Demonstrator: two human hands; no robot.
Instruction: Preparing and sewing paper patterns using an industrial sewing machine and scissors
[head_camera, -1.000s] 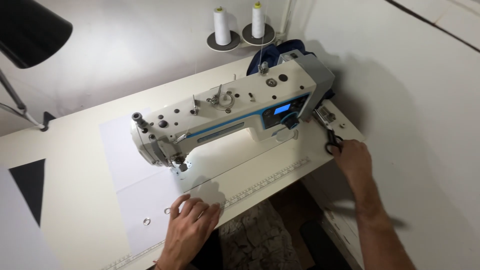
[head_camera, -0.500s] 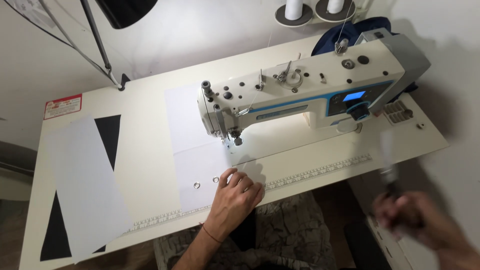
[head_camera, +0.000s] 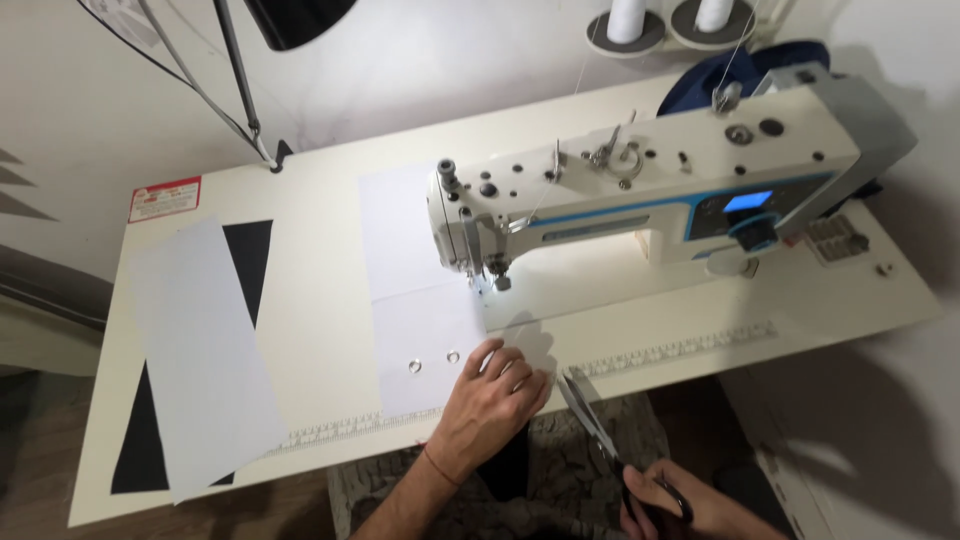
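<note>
Okay, left hand (head_camera: 490, 405): flat, fingers spread, pressing white fabric (head_camera: 425, 330)
right hand (head_camera: 665, 505): grasping metal scissors (head_camera: 595, 425), blades closed
fabric: smooth, two eyelets (head_camera: 432, 362)

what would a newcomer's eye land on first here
The white sewing machine dominates the cream table, its needle light glowing over white fabric. At the front edge the left hand presses that fabric flat, while the right hand brings scissors up beside it.
</note>
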